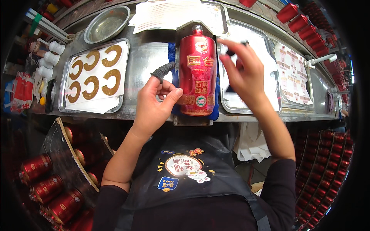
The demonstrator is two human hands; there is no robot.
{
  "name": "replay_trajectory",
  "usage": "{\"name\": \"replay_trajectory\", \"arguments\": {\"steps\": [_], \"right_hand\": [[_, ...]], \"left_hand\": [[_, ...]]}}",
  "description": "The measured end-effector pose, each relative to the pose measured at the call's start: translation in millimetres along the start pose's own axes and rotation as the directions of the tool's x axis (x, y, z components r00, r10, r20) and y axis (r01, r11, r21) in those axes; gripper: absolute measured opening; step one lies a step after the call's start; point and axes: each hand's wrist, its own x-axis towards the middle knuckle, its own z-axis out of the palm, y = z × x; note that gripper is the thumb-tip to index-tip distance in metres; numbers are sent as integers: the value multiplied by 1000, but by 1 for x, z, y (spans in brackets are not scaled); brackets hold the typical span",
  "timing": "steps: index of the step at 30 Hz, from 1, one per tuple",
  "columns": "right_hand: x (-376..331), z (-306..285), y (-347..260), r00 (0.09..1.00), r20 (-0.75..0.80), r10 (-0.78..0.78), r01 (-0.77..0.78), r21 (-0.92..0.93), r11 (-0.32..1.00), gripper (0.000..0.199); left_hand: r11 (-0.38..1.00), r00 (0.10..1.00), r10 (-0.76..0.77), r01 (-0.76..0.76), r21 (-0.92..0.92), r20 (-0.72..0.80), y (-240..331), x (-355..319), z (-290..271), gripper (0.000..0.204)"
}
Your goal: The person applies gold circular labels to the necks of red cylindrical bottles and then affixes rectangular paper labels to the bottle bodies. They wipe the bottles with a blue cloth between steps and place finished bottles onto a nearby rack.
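While the left hand (154, 102) rests against the lower left side of the bottle (197, 73), its thumb tip touches the bottle's lower label band and its index finger, covered by a dark grey finger cot (162, 70), is raised and bent; this hand steadies the bottle rather than closing round it. The right hand (243, 71) hovers just right of the bottle's upper half, fingers spread and curled, pinching a small dark object (233, 50) between the fingertips; what that object is cannot be told.

The bottle is red with gold characters, lies on its back with the neck pointing away from the person, and sits in a blue-padded cradle (214, 98) at the near edge of the metal bench (150, 61), at its middle.

Left of the cradle, a tray (63, 96) carries a white sheet with six gold ring-shaped labels (94, 73). Beyond it, toward the far left corner, stands an empty steel bowl (107, 24). Right of the cradle, a second tray (269, 46) lies under the right hand, and a third sheet of printed labels (293, 73) lies further right. White papers (173, 13) lie at the far edge behind the bottle.

Below the bench, red bottles are stacked at left (46, 181) and in rows at right (327, 161).
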Motion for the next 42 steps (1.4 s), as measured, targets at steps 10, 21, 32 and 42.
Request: {"name": "replay_trajectory", "arguments": {"steps": [10, 21, 32, 42], "right_hand": [[-37, 1, 0, 940, 337, 54, -48, -28, 998, 75], [-28, -3, 1, 947, 299, 119, -145, 66, 987, 70], [-6, 8, 3, 950, 301, 80, -63, -67, 996, 66], [-57, 5, 30, 881, 418, 221, -332, 213, 919, 105]], "left_hand": [[647, 805, 472, -593, 479, 359, 10, 13, 2, 78], [733, 843, 450, -538, 417, 296, 6, 17, -7, 80], [755, 838, 427, -537, 377, 338, 1, 19, 1, 78], [875, 873, 349, -434, 215, 340, -26, 18, -5, 90]]}}
